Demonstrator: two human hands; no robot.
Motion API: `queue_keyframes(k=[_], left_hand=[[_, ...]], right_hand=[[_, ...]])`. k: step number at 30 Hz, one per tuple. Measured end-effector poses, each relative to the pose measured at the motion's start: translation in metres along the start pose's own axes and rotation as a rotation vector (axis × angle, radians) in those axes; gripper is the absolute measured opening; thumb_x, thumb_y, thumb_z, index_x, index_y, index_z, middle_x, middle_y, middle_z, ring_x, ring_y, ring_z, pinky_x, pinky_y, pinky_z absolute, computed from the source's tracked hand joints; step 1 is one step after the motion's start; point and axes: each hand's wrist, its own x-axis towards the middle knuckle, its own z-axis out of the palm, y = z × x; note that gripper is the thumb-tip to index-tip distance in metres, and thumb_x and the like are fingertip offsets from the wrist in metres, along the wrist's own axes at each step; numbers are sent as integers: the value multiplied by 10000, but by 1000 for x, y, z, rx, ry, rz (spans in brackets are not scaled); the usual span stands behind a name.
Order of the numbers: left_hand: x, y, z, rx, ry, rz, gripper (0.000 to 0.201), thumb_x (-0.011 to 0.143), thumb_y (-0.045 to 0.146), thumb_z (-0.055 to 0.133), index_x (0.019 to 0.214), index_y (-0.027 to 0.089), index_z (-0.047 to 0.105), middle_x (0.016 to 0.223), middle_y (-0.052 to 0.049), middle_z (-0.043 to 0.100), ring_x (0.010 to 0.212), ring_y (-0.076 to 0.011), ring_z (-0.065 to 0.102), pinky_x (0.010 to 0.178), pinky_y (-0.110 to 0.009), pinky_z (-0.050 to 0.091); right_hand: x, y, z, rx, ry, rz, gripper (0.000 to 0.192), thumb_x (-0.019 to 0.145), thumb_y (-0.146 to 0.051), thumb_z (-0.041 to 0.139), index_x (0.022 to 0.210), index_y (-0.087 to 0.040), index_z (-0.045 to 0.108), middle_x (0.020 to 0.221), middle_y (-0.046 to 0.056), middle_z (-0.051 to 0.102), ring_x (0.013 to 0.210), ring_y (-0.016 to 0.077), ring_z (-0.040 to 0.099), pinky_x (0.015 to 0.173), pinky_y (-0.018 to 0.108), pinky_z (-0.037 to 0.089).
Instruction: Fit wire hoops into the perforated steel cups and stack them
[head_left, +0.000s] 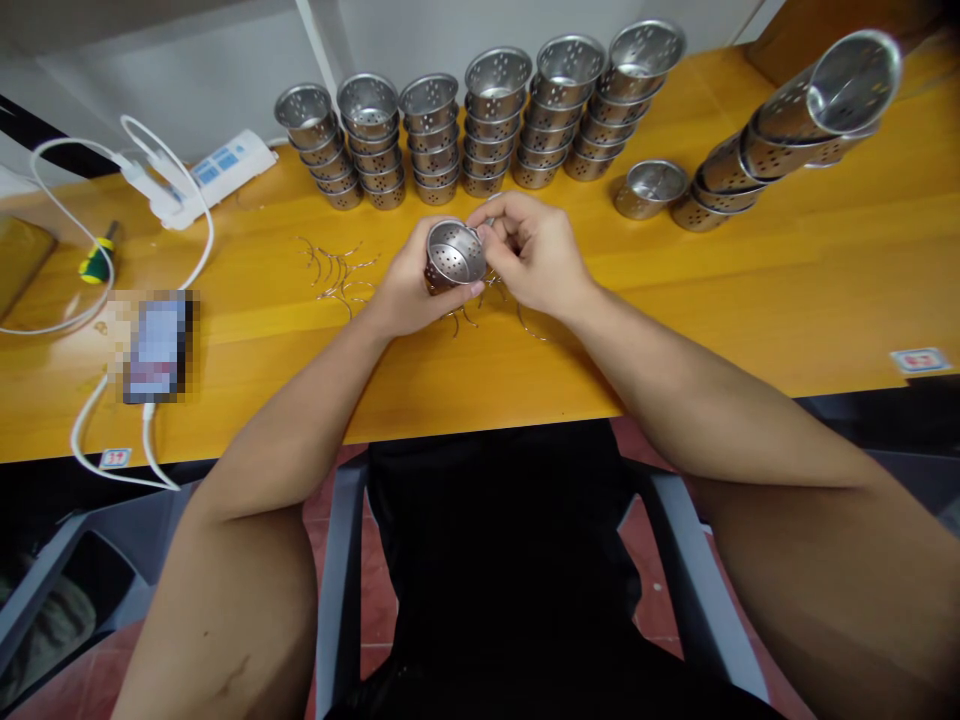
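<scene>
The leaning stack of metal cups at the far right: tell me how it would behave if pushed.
The leaning stack already tilts, so it would probably topple or slide apart. Its round cups would likely roll on the table. The thin perforated metal suggests it is light.

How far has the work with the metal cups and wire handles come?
Apparently done: six upright stacks of perforated cups stand at the table's back edge. In hand: the left hand holds one perforated cup while the right hand works at its rim. Apparently left: loose wire pieces, a single cup and a leaning stack.
</scene>
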Motion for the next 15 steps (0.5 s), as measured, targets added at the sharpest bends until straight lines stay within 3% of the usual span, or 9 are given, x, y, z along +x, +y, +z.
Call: queue_keyframes(k=[7,15], left_hand=[[-1,-8,0,-17,5,75,1048,973,895,930,1718,322,466,1494,-110,740,1398,-370,834,1277,-626,691],[-2,-9,0,-34,-13,50,1045,978,883,933,1725,324,462,1520,-121,735,1384,-352,826,1257,-581,694]], right_hand=[[0,-4,0,-5,0,-3,419,1200,-719,766,1255,-308,823,765,-4,491,704,253,570,838,499,709],[-1,-8,0,-20,-5,-2,427,1203,-726,737,1262,-312,824,784,10,511,743,268,579,882,515,706]])
